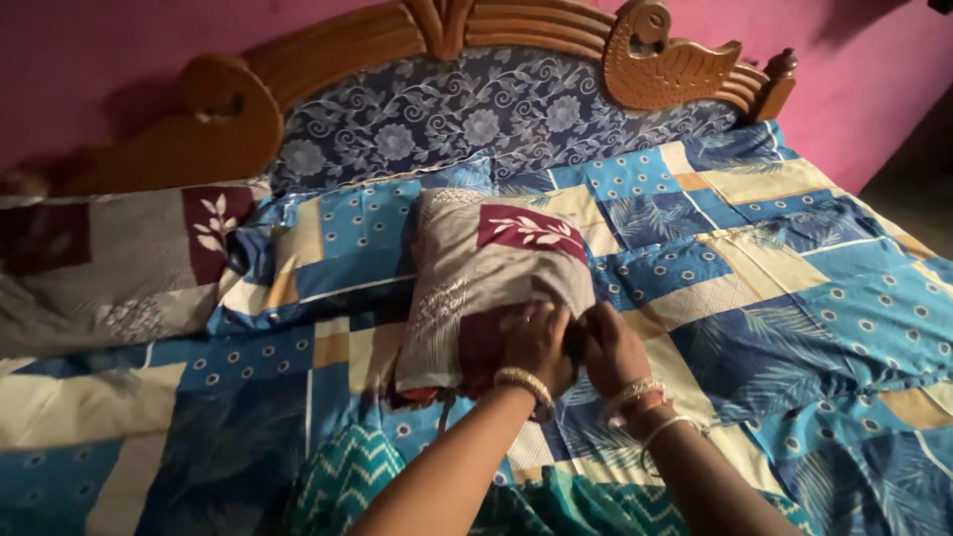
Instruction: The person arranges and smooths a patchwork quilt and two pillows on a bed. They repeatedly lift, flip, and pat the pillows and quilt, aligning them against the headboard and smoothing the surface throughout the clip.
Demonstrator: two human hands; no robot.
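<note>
Pink walls back a carved wooden headboard above a bed spread with a blue patchwork sheet. Mid-bed lies a grey pillow with maroon leaf patches. Left hand and right hand, fingers curled, pinch its near open end.

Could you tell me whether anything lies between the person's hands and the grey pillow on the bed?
Nothing visible does. The left hand and right hand are already on the near end of the grey pillow, which lies on the blue patchwork bedsheet.
</note>
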